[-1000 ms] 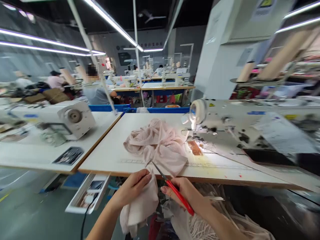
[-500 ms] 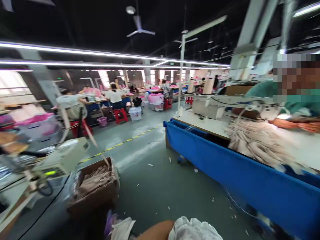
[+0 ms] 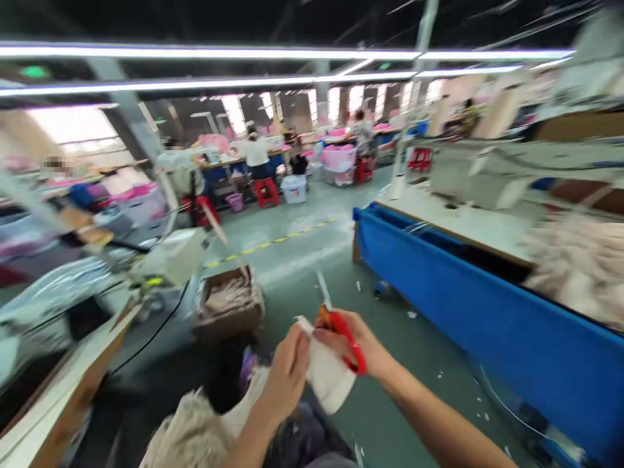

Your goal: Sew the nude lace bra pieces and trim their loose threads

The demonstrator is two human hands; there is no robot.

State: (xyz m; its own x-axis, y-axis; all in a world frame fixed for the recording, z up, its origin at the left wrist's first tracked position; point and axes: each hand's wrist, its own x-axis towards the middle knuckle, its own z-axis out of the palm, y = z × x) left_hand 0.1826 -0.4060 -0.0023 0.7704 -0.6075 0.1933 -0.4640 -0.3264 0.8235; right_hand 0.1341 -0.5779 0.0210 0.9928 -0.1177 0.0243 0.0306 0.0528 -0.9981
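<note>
Near the lower middle, my left hand (image 3: 287, 374) is closed on the edge of a small cream-white piece of fabric (image 3: 330, 380), which hangs down between both hands. Scissors (image 3: 351, 344) with red handles are gripped in my right hand (image 3: 365, 338), their blades pointing up and away from me. The fingers of that hand also touch the fabric's upper edge. Whether the blades are apart is too blurred to tell. More beige fabric (image 3: 188, 432) lies by my left forearm, over my lap.
A cardboard box (image 3: 229, 318) of beige cloth pieces stands ahead on the left, beside a worktable (image 3: 63, 390). To the right is a sewing table with a blue cloth trough (image 3: 463, 305) and heaped fabric (image 3: 585, 266). Scraps dot the floor; people sit at tables farther back.
Both hands have come into view with the fabric and the red-handled scissors. The view has turned left and tilted down, and the co-worker at the right is out of sight.
</note>
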